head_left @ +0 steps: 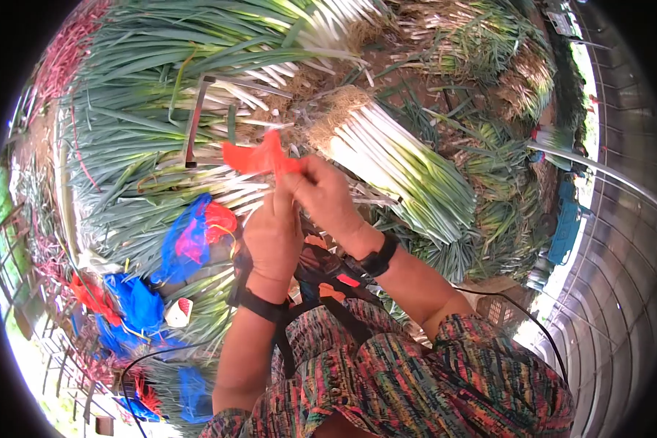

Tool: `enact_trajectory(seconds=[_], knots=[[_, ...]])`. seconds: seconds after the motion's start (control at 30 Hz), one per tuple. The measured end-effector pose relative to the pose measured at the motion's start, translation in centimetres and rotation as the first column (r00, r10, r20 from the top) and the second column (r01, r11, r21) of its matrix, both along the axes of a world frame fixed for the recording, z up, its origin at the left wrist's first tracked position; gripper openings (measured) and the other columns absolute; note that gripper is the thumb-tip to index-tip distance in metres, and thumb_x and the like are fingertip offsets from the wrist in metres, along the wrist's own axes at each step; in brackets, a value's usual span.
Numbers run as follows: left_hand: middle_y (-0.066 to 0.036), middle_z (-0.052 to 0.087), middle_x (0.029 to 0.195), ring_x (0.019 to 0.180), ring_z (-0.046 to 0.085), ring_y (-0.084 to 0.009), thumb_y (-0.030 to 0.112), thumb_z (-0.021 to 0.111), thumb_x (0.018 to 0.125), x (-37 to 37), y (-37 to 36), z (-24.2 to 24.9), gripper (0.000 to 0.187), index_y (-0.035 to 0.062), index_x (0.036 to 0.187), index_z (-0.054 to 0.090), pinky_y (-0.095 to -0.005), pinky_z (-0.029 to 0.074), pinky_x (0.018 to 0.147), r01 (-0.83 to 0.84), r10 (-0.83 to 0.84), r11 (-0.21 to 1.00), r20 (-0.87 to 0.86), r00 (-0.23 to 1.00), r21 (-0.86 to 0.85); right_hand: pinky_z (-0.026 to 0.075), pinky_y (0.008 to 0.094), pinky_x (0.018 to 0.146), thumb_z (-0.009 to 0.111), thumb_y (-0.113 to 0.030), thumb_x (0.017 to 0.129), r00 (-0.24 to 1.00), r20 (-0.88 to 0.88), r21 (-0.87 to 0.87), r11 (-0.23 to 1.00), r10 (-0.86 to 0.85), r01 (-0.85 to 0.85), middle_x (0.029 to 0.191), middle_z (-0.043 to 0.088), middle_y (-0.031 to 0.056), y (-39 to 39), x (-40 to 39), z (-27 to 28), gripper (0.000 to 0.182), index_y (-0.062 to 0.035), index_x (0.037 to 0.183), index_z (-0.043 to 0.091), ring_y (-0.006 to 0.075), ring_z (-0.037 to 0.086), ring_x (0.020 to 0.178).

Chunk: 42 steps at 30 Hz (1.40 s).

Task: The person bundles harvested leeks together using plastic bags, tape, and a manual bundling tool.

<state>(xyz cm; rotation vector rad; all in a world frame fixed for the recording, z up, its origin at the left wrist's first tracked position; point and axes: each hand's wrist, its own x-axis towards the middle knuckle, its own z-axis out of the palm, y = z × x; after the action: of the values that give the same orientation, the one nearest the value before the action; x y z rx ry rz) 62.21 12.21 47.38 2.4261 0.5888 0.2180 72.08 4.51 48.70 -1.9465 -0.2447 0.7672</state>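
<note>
Close together in front of my body, my left hand and my right hand both pinch a bright red plastic piece, thin like a bag or strip. It spreads out above my fingertips, and its lower part is hidden in them. Just beyond my right hand lies a thick bundle of long green onions, roots toward the upper left and leaves toward the lower right. A metal frame with thin bars stands left of the red piece among loose green onions.
Blue and red plastic bags lie left of my left hand, with more blue bags farther down. Heaps of green onions fill the back right. Red strips are piled at the upper left. A blue crate stands far right.
</note>
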Motion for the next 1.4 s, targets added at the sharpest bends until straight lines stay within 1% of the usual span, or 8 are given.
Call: enact_trajectory(seconds=[0.2,0.43,0.67,0.77,1.0,1.17,1.3,1.4], knots=[[-0.008,0.057,0.076,0.058,0.058,-0.0283,0.017,0.064,0.081,-7.2,-1.3,-1.5,0.024,0.0109,0.104,0.060,-0.0388,0.047,0.052,0.272,-0.278,0.956,-0.040,0.960,-0.113,0.051,0.0256,0.065,0.055,-0.019,0.093,0.706,-0.568,0.166,0.782,-0.423,0.601,0.092,0.065,0.0045,0.2,0.5,1.5,0.022,-0.0021,0.106,0.060,0.0104,0.062,0.077],[-0.008,0.055,0.074,0.065,0.059,-0.0288,0.013,0.072,0.073,-11.5,1.7,0.1,0.012,0.0095,0.076,0.061,-0.0401,0.046,0.056,0.210,-0.203,0.893,0.061,0.977,-0.397,0.051,0.0268,0.062,0.058,-0.019,0.092,0.714,-0.497,0.231,0.717,-0.494,0.657,0.091,0.065,0.0039,0.1,-0.8,2.9,0.017,-0.0036,0.099,0.060,0.0111,0.061,0.073],[-0.009,0.058,0.084,0.075,0.059,-0.0303,0.013,0.078,0.066,-11.6,4.8,2.9,0.030,0.0069,0.090,0.060,-0.0357,0.047,0.063,0.375,-0.360,0.872,0.105,0.927,-0.316,0.045,0.0226,0.060,0.069,-0.022,0.086,0.855,-0.200,0.096,0.859,-0.479,0.504,0.085,0.063,0.0002,-1.3,-3.0,3.7,0.022,-0.0045,0.097,0.062,0.0080,0.056,0.070],[-0.009,0.059,0.090,0.083,0.060,-0.0269,0.017,0.082,0.066,-8.8,3.8,3.8,0.045,0.0038,0.100,0.057,-0.0341,0.048,0.069,0.189,-0.130,0.777,0.140,0.982,-0.601,0.047,0.0238,0.064,0.074,-0.019,0.081,0.826,-0.275,0.151,0.827,-0.492,0.542,0.082,0.064,0.0011,-0.2,-4.1,4.6,0.023,-0.0026,0.092,0.063,0.0078,0.057,0.070],[0.000,0.058,0.086,0.075,0.053,-0.0100,0.002,0.068,0.083,-5.2,-0.8,-0.7,0.017,0.0049,0.092,0.054,-0.0255,0.046,0.071,0.037,0.249,0.010,0.038,0.968,-0.999,0.044,0.0224,0.060,0.078,-0.022,0.078,0.880,-0.320,0.168,0.893,-0.351,0.417,0.080,0.063,-0.0008,-2.3,-5.1,2.1,0.026,-0.0018,0.090,0.065,0.0055,0.054,0.070],[0.000,0.062,0.089,0.079,0.061,-0.0122,0.006,0.051,0.095,-4.2,1.3,-3.3,0.008,0.0088,0.087,0.054,-0.0259,0.051,0.073,-0.075,0.396,-0.286,-0.189,0.898,-0.955,0.040,0.0182,0.057,0.073,-0.021,0.083,0.859,-0.403,0.154,0.902,-0.315,0.403,0.075,0.058,-0.0057,-8.5,-1.5,-0.9,0.015,-0.0085,0.086,0.064,0.0037,0.050,0.064],[-0.004,0.061,0.090,0.077,0.061,-0.0162,0.010,0.049,0.096,-0.2,0.8,-4.2,0.003,0.0097,0.093,0.048,-0.0333,0.054,0.073,-0.160,0.468,-0.362,-0.327,0.821,-0.918,0.044,0.0228,0.057,0.074,-0.022,0.080,0.938,-0.183,-0.114,0.954,-0.295,0.278,0.071,0.060,-0.0020,-15.3,3.2,-0.6,0.020,-0.0075,0.081,0.061,0.0101,0.055,0.062],[-0.002,0.059,0.083,0.072,0.057,-0.0106,0.014,0.045,0.100,4.0,-2.7,-2.9,0.011,0.0081,0.091,0.049,-0.0273,0.051,0.069,-0.213,0.433,-0.211,-0.286,0.855,-0.954,0.048,0.0358,0.063,0.078,-0.026,0.072,0.950,0.201,-0.592,0.803,0.240,-0.077,0.079,0.064,0.0099,-19.1,5.6,0.1,0.035,-0.0034,0.092,0.060,0.0258,0.062,0.072]])
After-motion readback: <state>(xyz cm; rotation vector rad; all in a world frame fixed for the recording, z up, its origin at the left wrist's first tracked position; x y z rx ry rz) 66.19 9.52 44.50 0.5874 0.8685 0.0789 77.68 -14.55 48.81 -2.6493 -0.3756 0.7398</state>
